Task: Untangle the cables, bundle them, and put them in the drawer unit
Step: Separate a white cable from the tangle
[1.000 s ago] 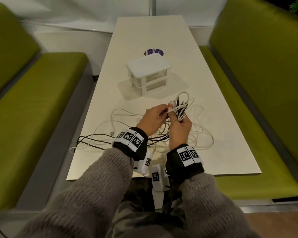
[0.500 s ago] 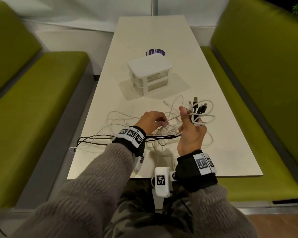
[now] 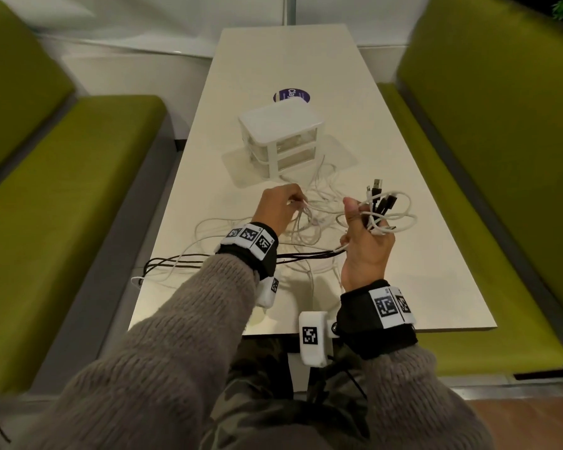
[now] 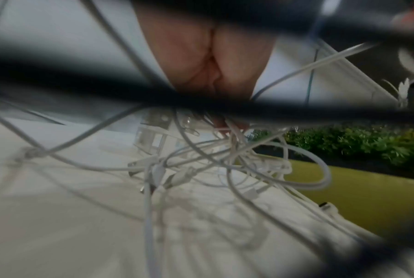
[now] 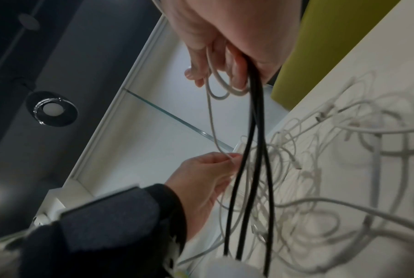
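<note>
Far left, green bench [image 3: 62, 177] runs beside the white table [image 3: 403, 254]. Black cables [image 3: 176, 259] start at the table's left edge, run right under the left wrist and up into the right hand; white cables [image 3: 319, 203] lie in a loose tangle mid-table, some loops hanging off the near-left edge. Left hand [image 3: 278, 209] is knuckles-up over the tangle, fingertips pinching a white strand; the right wrist view confirms thumb and finger closed on that thin white cable [image 5: 213, 120], which goes up to the right hand. Left wrist view is mostly blurred black cable close to the lens, white tangle [image 4: 224, 165] on the table beyond. Drawer unit [image 3: 281, 133] stands upright on the table behind the tangle, both drawers look pushed in, one white cable reaching its base. Purple sticker [image 3: 291, 95] on the table just behind the unit. Right hand [image 3: 366, 241] is raised, palm toward the person, fingers curled round a gathered bunch of plug ends [image 3: 382, 203], black and white, sticking up and right past the fingers. Second green bench [image 3: 488, 157] on the far right.
</note>
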Demonstrator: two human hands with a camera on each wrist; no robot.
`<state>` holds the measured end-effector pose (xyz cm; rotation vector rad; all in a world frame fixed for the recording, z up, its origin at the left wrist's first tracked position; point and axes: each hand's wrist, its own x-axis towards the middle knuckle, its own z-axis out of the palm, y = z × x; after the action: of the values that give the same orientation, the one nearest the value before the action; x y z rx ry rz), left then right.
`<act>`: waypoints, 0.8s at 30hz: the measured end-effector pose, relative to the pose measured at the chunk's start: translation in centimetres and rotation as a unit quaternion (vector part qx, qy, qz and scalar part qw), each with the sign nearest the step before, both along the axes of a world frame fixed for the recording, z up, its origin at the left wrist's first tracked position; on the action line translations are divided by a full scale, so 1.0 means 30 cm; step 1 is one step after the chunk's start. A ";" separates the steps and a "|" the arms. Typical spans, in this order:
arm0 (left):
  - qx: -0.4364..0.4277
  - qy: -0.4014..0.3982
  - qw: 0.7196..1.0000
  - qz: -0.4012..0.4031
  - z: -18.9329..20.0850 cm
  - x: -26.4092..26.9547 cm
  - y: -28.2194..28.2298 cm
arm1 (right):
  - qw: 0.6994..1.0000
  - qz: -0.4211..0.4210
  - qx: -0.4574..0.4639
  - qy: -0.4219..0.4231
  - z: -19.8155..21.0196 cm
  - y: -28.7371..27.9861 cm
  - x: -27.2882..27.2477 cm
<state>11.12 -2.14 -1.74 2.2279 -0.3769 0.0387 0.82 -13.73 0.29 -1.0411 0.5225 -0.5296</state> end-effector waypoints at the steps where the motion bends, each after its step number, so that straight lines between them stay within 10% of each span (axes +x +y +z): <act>1: -0.023 -0.025 0.999 0.012 0.009 0.003 0.005 | 1.000 0.002 -0.006 0.006 -0.007 0.001 0.004; 8: -0.018 -0.202 0.979 0.010 0.116 0.021 -0.003 | 0.998 0.021 -0.040 0.033 -0.046 0.031 0.008; 15: -0.042 -0.048 0.997 0.039 0.118 -0.004 -0.004 | 0.998 0.023 -0.043 0.038 -0.056 0.019 0.007; 24: -0.003 -0.073 0.996 0.056 0.089 -0.006 0.010 | 0.998 0.041 -0.042 0.019 -0.075 0.012 0.032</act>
<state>10.95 -1.85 0.92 2.2443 -0.3297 0.2633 1.77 -13.36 -1.95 -1.1486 0.4927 -0.4636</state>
